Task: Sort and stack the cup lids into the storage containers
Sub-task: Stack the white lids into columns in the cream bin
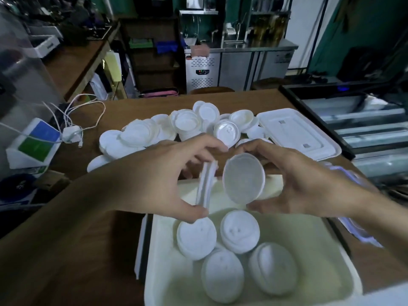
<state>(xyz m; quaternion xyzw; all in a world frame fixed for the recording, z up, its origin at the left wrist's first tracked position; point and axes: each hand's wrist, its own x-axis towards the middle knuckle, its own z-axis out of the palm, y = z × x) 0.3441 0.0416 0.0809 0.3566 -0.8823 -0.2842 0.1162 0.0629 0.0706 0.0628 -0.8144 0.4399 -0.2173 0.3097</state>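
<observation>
White lids [239, 231] lie in the near container [163, 272]. Above it the left hand [159, 177] pinches a thin lid stack [205, 186]; the right hand [304, 180] grips a single lid [244, 177].

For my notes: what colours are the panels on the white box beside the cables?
Blue panel, green panel; head view.

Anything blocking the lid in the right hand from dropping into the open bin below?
Nothing visible. The right hand holds the single lid above the open storage container; only lids already inside lie beneath.
</observation>
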